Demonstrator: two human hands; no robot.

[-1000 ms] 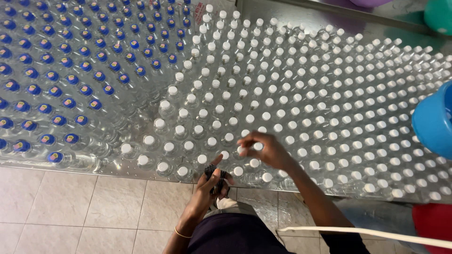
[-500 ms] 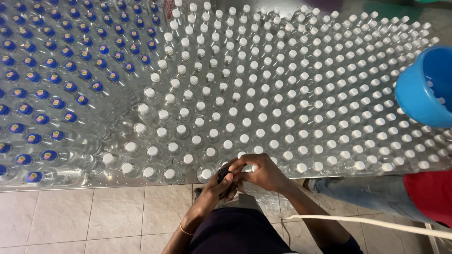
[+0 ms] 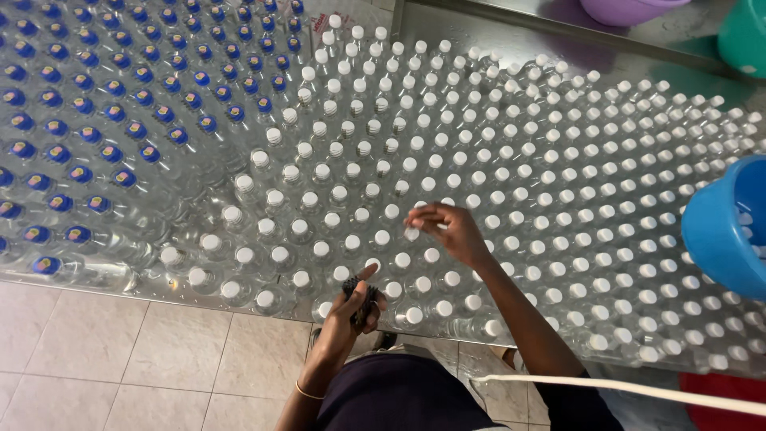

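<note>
White-capped bottles (image 3: 511, 160) crowd the counter (image 3: 104, 281); right hand (image 3: 448, 230) pinches one bottle's cap there, while left hand (image 3: 357, 301), nearer the counter's edge, grips a small black tool (image 3: 361, 294).

The left hand (image 3: 357, 302) is curling closed near the body while the right hand (image 3: 448, 230) is reaching forward, fingers pinched.

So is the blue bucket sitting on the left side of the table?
No, the blue bucket is at the right edge of the view, beside the white-capped bottles; the left side holds blue-capped bottles.
</note>
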